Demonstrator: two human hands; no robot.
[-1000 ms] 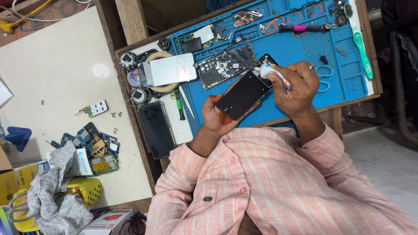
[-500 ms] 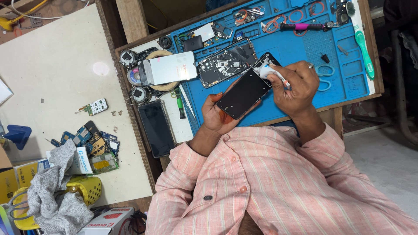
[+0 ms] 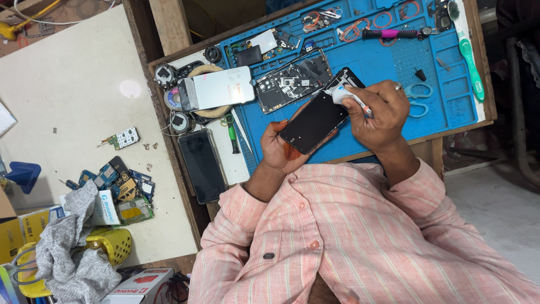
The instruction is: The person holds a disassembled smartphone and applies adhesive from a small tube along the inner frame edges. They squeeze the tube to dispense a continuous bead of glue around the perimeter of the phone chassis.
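Note:
My left hand (image 3: pixel 279 150) holds a black phone (image 3: pixel 315 121) from below, tilted over the blue work mat (image 3: pixel 365 141). With my right hand (image 3: pixel 378 115) I grip a small white-tipped tool (image 3: pixel 344 95) with a red band. Its tip rests at the phone's upper right corner. An opened phone body (image 3: pixel 292 81) with bare circuitry lies on the mat just beyond the held phone.
A pale phone back cover (image 3: pixel 216 90) lies over tape rolls left of the mat, and a dark phone (image 3: pixel 202 166) lies below it. On the mat are scissors (image 3: pixel 419 100), a green toothbrush (image 3: pixel 467 48) and a pink-handled screwdriver (image 3: pixel 394 34). Circuit boards (image 3: pixel 121 188), grey cloth (image 3: pixel 73 259) and a yellow basket (image 3: pixel 115 242) are on the pale table.

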